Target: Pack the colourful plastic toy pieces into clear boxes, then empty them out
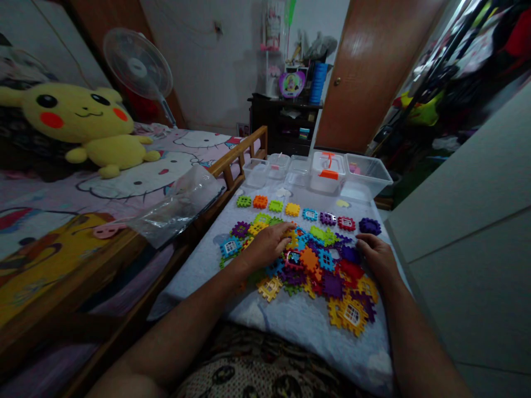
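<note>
A pile of interlocking plastic building tiles in many colours lies on a cloth-covered table. My left hand (269,243) reaches over the pile's upper middle, thumb and index finger apart, close to a yellow tile (292,240). At the pile's right edge, my right hand (376,255) has its fingertips beside a dark blue tile (350,255); its fingers are loosely bent, with nothing visible in them. Behind the pile runs a row of tiles, from a green tile (244,202) to a dark purple stack (369,225). An orange tile (309,259) and a yellow window tile (352,314) lie in the pile.
Clear plastic boxes (296,172) line the table's far end, one a lidded box (327,172) with an orange handle. A wooden bed rail (232,160) borders the left side, with a clear plastic bag (178,204) on it. White cabinets (468,221) stand at right.
</note>
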Tool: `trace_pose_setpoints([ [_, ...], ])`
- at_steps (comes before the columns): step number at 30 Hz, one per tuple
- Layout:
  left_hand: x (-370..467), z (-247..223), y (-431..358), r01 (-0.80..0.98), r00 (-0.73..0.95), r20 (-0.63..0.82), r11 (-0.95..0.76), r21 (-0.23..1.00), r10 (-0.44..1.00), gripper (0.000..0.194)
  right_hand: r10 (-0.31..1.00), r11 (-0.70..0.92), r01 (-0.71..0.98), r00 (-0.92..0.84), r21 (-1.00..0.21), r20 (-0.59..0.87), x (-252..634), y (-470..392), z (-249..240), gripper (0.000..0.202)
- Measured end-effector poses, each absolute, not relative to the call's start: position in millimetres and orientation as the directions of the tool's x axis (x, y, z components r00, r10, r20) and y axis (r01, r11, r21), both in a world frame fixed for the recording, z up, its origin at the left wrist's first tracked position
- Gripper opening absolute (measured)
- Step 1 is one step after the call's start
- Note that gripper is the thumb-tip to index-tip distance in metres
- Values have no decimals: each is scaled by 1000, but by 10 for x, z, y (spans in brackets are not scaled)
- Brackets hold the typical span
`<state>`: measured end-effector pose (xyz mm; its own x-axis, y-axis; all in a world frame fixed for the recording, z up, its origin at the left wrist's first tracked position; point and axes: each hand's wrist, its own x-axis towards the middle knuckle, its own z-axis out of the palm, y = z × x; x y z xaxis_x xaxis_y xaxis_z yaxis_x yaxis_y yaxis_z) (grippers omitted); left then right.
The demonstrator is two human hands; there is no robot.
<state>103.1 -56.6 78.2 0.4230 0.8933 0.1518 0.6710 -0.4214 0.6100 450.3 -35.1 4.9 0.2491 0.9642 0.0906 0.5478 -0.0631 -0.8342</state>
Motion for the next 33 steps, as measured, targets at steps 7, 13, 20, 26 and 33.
trace_pose_setpoints([
  [7,1053,618,-512,742,481,221,-528,413,848,44,963,-85,536,259,-840,68,4540,-336,-9,45],
  [13,550,693,-337,852,400,70,-399,339,914,57,964,-89,545,258,-834,65,4520,-346,27,43],
  [20,205,839,-56,852,518,-210,-479,210,829,79,965,-89,538,254,-838,60,4527,-330,9,45],
  [26,284,768,69,808,589,-214,-561,181,779,58,960,-62,576,259,-815,110,4508,-355,43,41],
  [33,271,979,9,812,570,-75,-548,199,818,65,961,-58,571,254,-819,109,4499,-356,55,42],
])
